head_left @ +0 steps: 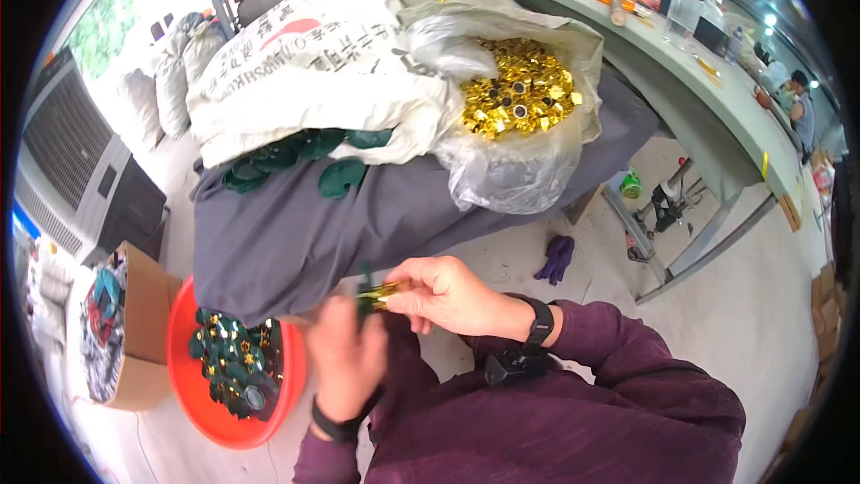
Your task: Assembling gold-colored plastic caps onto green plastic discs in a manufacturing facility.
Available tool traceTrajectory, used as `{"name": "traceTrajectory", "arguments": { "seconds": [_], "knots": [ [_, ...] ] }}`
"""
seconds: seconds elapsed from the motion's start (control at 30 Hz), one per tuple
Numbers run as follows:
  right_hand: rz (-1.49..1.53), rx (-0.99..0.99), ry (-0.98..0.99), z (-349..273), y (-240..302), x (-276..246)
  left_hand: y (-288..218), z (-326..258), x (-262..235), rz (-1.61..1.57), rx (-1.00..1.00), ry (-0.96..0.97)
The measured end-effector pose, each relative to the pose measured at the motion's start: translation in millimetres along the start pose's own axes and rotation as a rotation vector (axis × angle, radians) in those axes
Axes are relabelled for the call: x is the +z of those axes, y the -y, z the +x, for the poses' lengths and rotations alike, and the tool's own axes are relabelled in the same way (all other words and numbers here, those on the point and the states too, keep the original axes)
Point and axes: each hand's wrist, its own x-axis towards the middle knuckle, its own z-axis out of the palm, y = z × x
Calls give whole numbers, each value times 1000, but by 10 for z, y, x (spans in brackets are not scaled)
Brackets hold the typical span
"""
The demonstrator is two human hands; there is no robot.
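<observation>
In front of me my right hand point(448, 294) pinches a shiny gold foil piece point(383, 294) between thumb and fingers. A dark green piece point(364, 291) shows at the foil's left side; whether the two are joined I cannot tell. Close beside it is my left hand point(348, 354), smeared by motion, so its grip is unclear. On the grey cloth point(269, 251) ahead, dark green flat round pieces point(341, 177) spill from a white woven sack point(313, 63). To its right an open plastic-lined bag point(511, 181) holds a heap of gold foil pieces point(515, 94), some with dark round centres.
A red tub point(179, 367) of green-and-gold pieces point(235, 358) stands on the floor at left, beside a cardboard box point(146, 323). Behind are a grey air cooler point(67, 143) and stacked sacks. A long table point(717, 99) runs along the right; a purple glove point(555, 258) lies beneath.
</observation>
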Motion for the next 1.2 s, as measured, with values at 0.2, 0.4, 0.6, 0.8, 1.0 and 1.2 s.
{"name": "traceTrajectory", "arguments": {
  "seconds": [0.2,0.4,0.6,0.8,1.0,1.2],
  "knots": [
    [-1041,-601,-509,238,573,-1078,954,-67,-1231,-279,-567,-516],
    [-1402,-328,-558,673,486,-1849,1652,111,-1646,802,-347,-471],
    [-1435,-428,-579,844,146,-2056,697,1128,-431,376,-18,-42],
    [-1333,-407,-512,712,145,-2017,718,1715,221,426,-111,354],
    [-1213,-509,-620,628,370,-1840,817,1787,373,540,-116,436],
    [-1090,-542,-607,560,427,-1772,803,1866,375,541,-220,496]
  ]
}}
